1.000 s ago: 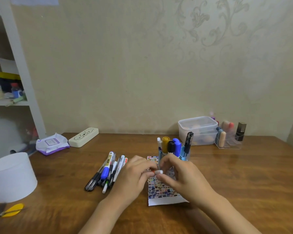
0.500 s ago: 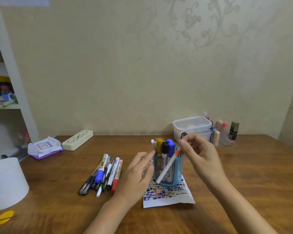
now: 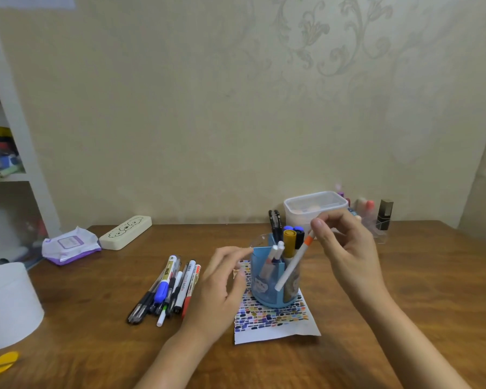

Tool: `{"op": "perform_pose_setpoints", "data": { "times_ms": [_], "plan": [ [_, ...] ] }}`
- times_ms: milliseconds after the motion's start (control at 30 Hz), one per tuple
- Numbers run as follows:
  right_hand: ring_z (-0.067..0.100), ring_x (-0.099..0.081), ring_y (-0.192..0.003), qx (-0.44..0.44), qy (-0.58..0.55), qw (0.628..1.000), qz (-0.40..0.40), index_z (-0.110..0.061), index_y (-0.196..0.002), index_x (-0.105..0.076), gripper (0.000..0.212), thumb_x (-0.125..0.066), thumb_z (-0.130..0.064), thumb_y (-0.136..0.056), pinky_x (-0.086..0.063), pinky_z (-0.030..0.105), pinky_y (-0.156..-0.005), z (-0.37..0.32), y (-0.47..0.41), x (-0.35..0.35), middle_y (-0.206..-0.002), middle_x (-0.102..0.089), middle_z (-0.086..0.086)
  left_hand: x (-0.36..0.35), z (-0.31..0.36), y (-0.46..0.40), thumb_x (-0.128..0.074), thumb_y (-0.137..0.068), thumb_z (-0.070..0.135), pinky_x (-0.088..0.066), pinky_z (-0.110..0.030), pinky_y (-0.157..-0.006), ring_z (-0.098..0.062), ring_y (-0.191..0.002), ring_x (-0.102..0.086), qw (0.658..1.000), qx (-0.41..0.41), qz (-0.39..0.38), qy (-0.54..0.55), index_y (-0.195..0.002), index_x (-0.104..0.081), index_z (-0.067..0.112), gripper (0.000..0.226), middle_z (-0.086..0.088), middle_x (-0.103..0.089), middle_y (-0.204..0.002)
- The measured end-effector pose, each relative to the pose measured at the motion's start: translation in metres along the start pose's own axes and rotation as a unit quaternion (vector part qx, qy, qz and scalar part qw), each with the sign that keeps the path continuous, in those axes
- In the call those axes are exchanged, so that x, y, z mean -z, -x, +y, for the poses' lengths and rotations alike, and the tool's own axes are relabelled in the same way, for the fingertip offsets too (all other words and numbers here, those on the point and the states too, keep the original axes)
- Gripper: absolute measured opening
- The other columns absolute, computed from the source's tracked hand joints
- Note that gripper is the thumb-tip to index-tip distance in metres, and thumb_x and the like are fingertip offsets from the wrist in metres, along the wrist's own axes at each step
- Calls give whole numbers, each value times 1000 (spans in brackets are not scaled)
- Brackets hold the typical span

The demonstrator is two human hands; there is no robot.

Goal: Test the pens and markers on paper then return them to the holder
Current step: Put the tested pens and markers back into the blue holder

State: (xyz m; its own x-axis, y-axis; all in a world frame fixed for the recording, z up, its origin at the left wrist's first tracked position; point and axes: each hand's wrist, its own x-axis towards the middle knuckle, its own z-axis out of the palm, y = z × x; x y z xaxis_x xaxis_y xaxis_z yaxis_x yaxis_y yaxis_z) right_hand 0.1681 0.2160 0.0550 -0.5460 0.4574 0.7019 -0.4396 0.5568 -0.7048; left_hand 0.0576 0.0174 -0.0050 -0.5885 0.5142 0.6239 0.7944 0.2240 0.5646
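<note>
A blue pen holder (image 3: 267, 287) stands on a sheet of paper (image 3: 275, 324) covered with small coloured test marks, at the table's middle. Several markers stick up from the holder. My right hand (image 3: 345, 248) pinches the top of a white pen with an orange band (image 3: 292, 265), which slants down across the holder's front. My left hand (image 3: 222, 279) hovers just left of the holder with relaxed fingers, its fingertips near the rim. A bundle of pens and markers (image 3: 171, 287) lies on the table to the left.
A white pencil case (image 3: 125, 233) and a purple wipes pack (image 3: 70, 248) lie at the back left. A white cylinder (image 3: 7, 304) and yellow scissors (image 3: 0, 363) sit near the left edge. A lidded plastic box (image 3: 314, 210) and cosmetics (image 3: 383, 214) stand behind the holder.
Both hands were together over the paper, on a small white cap. My right hand has since lifted the orange-banded pen up to the holder, and my left hand has opened beside it.
</note>
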Motion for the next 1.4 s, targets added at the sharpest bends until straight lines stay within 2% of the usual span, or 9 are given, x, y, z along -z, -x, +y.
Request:
{"op": "perform_pose_setpoints", "data": {
  "times_ms": [167,333,533,767,867,933,1100,1300,1400],
  "plan": [
    [10,-68,-74,19,-27,999,14,-21,-87,-63,15,-62,-35,-90,-54,21,-71,-3,-1,-1,-80,-68,-5,-4,0,2,-49,-102,21,-24,8,-89,22,-129,-27,997,-2,-64,-40,-148,-35,45,54,37,-25,-145],
    [3,-64,-78,43,-31,997,57,-22,-88,-63,8,-60,-28,-92,-50,14,-69,-6,-3,3,-82,-66,-15,-2,4,2,-50,-102,18,-22,9,-89,21,-133,-23,997,-8,-68,-29,-144,-43,44,49,34,-25,-147],
    [9,-64,-84,66,-42,992,98,-29,-90,-62,4,-60,-28,-93,-49,12,-70,-8,-3,6,-91,-66,-3,-3,1,2,-49,-102,22,-21,11,-88,25,-131,-19,997,1,-73,-33,-145,-40,44,49,37,-23,-148],
    [29,-67,-69,60,52,995,65,-38,-98,-62,5,-64,-37,-93,-51,41,-65,7,0,0,-90,-72,-10,-2,-1,2,-49,-102,20,-24,9,-90,14,-136,-25,997,-9,-75,-32,-142,-45,44,47,35,-28,-146],
    [13,-55,-55,53,97,992,52,-32,-96,-63,10,-71,-30,-91,-45,26,-55,16,3,-4,-84,-71,-16,-2,-2,2,-50,-102,19,-24,8,-91,13,-137,-26,997,-9,-76,-30,-141,-46,44,47,34,-29,-146],
    [9,-52,-56,60,138,988,32,-27,-93,-66,8,-73,-27,-89,-38,15,-52,18,5,-5,-81,-68,-23,-2,-2,2,-50,-101,18,-24,7,-93,11,-138,-27,997,-11,-76,-25,-142,-46,44,48,33,-30,-147],
    [-4,-58,-65,82,199,976,16,-24,-93,-72,10,-76,-18,-87,-38,7,-56,19,9,-8,-71,-60,-29,-1,-4,1,-50,-101,18,-24,8,-92,17,-136,-23,997,-10,-79,-23,-142,-44,47,50,36,-28,-147],
    [-16,-49,-65,131,290,948,-35,-26,-107,-76,18,-69,-24,-90,-38,6,-62,25,12,-10,-109,-71,-16,0,-6,0,-50,-101,16,-26,-5,-102,12,-139,-25,996,2,-88,-16,-143,-43,48,54,36,-30,-147],
    [-2,-52,-58,135,267,954,-28,-30,-116,-71,26,-63,-26,-92,-44,15,-56,21,15,-11,-116,-66,-21,6,-8,-1,-49,-101,16,-28,-9,-104,9,-136,-32,997,10,-68,-32,-144,-42,47,53,34,-39,-142]
  ]
}}
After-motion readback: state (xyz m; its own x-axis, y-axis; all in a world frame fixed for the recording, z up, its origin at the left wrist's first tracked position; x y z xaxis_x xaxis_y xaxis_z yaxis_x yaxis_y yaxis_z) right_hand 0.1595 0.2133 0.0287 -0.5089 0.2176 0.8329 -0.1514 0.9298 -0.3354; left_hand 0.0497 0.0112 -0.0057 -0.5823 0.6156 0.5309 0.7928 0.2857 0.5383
